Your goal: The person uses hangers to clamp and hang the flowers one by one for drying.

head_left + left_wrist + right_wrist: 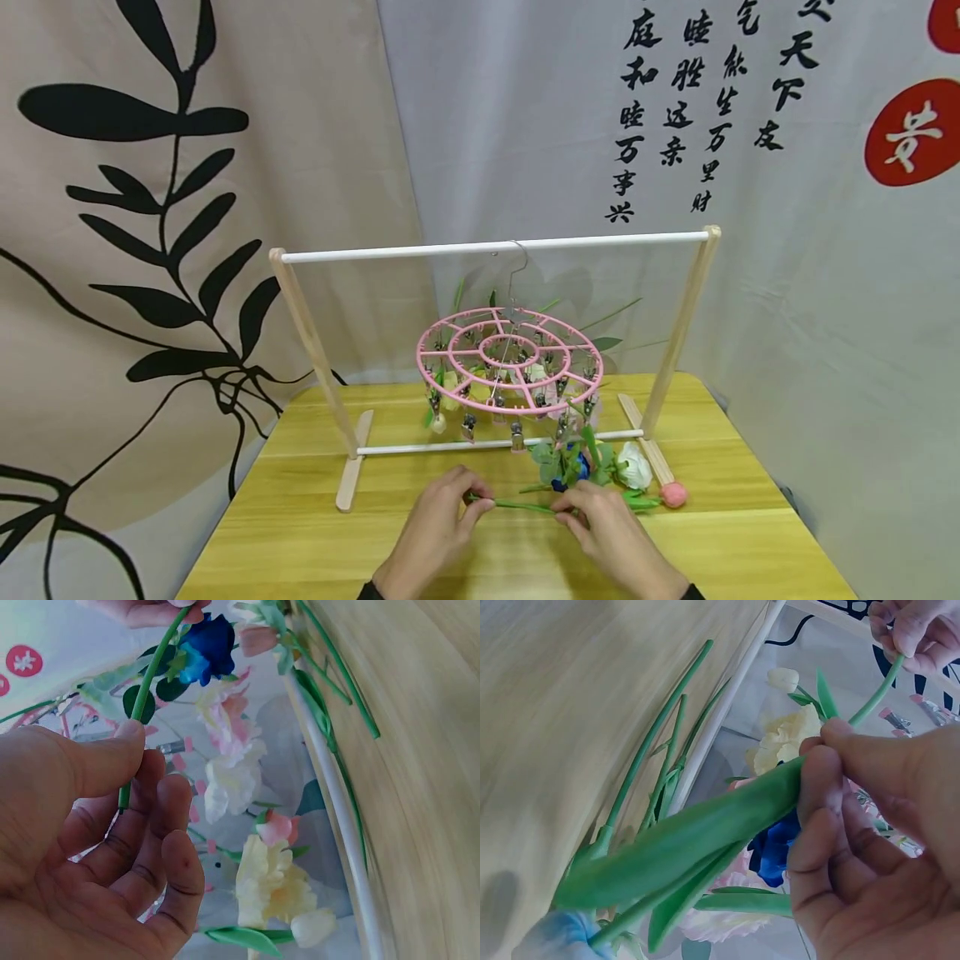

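My left hand (pixel 446 527) pinches the bare end of a green artificial flower stem (pixel 154 675) between thumb and fingers. Farther along that same stem, near its long green leaves (pixel 697 829), my right hand (pixel 603 533) pinches it. The stem runs roughly level between both hands, just above the table. Beyond the right hand, a round pink bud (pixel 673 494) shows past the leaves; a pale blue bloom (pixel 559 941) is partly cut off in the right wrist view. I cannot tell which bloom belongs to the held stem.
A pink round clip hanger (pixel 510 410) hangs from the white rod (pixel 600 241) of a wooden stand (pixel 311 350), with several flowers clipped below. On the yellow wood-grain table (pixel 285 533) lie a white flower (pixel 634 467), a blue rose (pixel 210 649) and loose stems.
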The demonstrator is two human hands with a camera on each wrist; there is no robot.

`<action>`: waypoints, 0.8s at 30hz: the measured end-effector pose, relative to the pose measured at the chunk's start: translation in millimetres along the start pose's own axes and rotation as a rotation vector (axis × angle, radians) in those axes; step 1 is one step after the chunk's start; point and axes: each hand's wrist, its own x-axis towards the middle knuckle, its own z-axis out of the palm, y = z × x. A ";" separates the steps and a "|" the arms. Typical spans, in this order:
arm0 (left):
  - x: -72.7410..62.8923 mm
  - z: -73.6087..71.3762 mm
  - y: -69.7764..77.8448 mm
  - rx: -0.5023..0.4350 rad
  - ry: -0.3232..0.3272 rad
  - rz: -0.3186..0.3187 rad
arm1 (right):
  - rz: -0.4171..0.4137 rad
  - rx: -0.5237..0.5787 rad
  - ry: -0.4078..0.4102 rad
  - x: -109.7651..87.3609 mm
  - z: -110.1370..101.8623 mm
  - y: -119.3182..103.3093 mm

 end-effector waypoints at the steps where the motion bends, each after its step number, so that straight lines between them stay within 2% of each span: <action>1: -0.1 -0.7 -0.1 -0.005 0.007 -0.005 | -0.007 -0.003 0.010 0.6 -0.1 -0.4; 4: -0.1 -2.4 -1.7 -0.048 0.016 -0.034 | -0.031 -0.007 0.035 1.8 -0.6 -2.0; 7: -0.1 -3.0 -5.6 -0.127 0.021 -0.091 | -0.038 -0.013 0.054 2.6 -1.2 -4.9; 9: -2.0 -3.9 -8.3 -0.184 0.022 -0.132 | -0.067 0.004 0.078 3.0 -2.1 -8.2; 12: -6.3 -2.9 -12.1 -0.240 0.029 -0.154 | -0.076 0.048 0.089 5.1 -5.1 -18.1; 17: -14.2 9.1 -12.2 -0.316 -0.006 -0.121 | -0.085 0.129 0.062 15.2 -11.1 -41.7; 20: -16.6 19.6 -7.3 -0.370 -0.023 -0.086 | -0.118 0.176 0.059 24.4 -9.4 -54.0; 24: -16.4 30.6 1.1 -0.436 0.013 -0.073 | -0.151 0.236 0.066 37.4 -1.2 -67.0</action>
